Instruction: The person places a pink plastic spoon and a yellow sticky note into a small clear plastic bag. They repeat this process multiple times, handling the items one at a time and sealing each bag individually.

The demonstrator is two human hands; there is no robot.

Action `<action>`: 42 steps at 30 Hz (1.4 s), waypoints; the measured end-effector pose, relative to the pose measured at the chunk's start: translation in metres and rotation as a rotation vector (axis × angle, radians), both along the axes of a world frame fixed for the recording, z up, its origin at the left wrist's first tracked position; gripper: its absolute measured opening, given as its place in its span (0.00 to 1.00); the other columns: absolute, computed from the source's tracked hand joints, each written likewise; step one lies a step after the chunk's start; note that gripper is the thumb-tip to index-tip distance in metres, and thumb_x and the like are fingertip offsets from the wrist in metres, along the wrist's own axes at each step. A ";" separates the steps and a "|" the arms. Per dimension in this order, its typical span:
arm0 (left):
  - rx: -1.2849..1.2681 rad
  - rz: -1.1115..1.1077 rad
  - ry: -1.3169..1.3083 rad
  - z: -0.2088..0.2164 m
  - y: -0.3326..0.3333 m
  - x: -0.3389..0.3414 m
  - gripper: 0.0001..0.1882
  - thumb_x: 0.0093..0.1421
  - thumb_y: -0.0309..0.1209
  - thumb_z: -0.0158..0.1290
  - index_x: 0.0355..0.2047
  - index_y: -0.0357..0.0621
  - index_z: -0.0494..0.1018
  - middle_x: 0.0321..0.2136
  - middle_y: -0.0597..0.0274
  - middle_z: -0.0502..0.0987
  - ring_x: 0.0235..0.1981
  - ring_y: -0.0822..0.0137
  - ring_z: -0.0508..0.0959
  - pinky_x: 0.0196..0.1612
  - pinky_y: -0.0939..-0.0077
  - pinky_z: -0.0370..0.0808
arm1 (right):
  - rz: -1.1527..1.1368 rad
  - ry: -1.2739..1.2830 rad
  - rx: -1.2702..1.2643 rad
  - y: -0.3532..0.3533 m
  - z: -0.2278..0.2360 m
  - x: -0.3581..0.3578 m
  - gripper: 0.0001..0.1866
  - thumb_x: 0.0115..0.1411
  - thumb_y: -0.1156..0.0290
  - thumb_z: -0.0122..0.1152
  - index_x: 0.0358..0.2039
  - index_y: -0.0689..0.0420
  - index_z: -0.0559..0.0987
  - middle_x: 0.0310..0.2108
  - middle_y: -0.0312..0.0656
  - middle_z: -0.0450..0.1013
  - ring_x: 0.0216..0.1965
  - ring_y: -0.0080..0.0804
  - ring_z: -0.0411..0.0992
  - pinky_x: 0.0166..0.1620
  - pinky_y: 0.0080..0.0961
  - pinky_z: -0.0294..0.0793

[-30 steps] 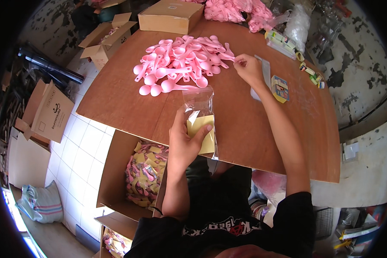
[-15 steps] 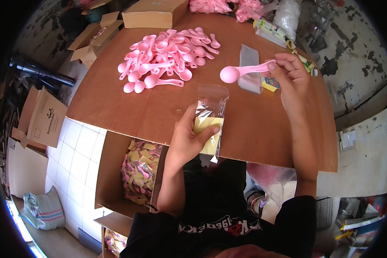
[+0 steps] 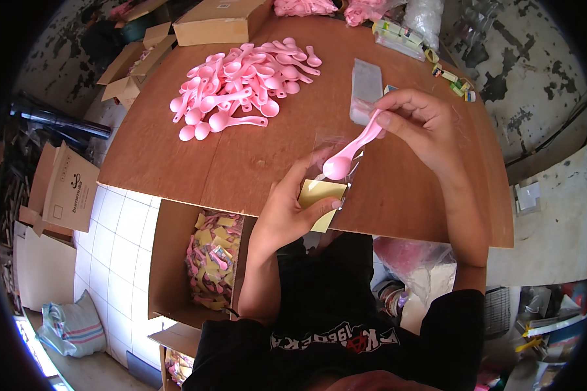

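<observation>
My left hand (image 3: 290, 207) grips a clear plastic bag (image 3: 329, 139) with a yellow card (image 3: 319, 191) in its lower part, the thumb pressed over the card. Between the fingertips of my right hand (image 3: 421, 124) is the handle end of a pink measuring spoon (image 3: 349, 155). The spoon slants down, its round bowl in front of the bag's upper part; whether the bowl is inside the bag I cannot tell. A heap of pink spoons (image 3: 241, 78) lies on the brown table (image 3: 156, 153) to the left. Beyond my right hand is a stack of clear bags (image 3: 366, 88).
Below the table's front edge an open cardboard box (image 3: 169, 267) holds several packed spoons with yellow cards. A closed carton (image 3: 222, 25) and pink bundles (image 3: 303, 6) sit at the back. Small yellow-green packets (image 3: 447, 77) line the right edge. A white sack (image 3: 75, 329) rests at lower left.
My right hand has brought the spoon left and down, tilting its bowl toward the bag. My left hand still holds the bag and card. The view has shifted slightly.
</observation>
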State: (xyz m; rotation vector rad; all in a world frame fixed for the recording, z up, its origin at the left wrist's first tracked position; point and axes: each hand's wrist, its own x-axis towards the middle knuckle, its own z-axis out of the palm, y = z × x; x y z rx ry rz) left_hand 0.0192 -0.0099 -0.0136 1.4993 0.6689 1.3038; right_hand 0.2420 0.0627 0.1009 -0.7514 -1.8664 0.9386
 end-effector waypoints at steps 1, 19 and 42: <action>0.000 -0.003 -0.001 0.001 -0.001 0.000 0.34 0.56 0.18 0.61 0.61 0.35 0.60 0.49 0.57 0.74 0.49 0.73 0.74 0.52 0.76 0.71 | 0.011 -0.008 0.002 -0.003 0.000 -0.003 0.09 0.60 0.78 0.63 0.41 0.66 0.78 0.33 0.40 0.79 0.33 0.21 0.77 0.37 0.16 0.77; -0.044 0.034 -0.049 0.012 -0.014 -0.001 0.31 0.57 0.24 0.62 0.60 0.38 0.63 0.48 0.50 0.77 0.48 0.65 0.79 0.51 0.69 0.74 | -0.102 -0.267 0.331 -0.035 -0.008 -0.043 0.07 0.55 0.76 0.68 0.34 0.61 0.81 0.34 0.37 0.79 0.36 0.19 0.75 0.40 0.18 0.74; 0.221 0.122 -0.073 0.081 0.033 0.012 0.22 0.61 0.34 0.61 0.50 0.33 0.71 0.44 0.52 0.78 0.46 0.65 0.78 0.50 0.69 0.74 | -0.178 -0.027 0.011 -0.024 0.028 -0.028 0.16 0.59 0.80 0.62 0.48 0.63 0.74 0.34 0.35 0.77 0.34 0.15 0.74 0.37 0.12 0.72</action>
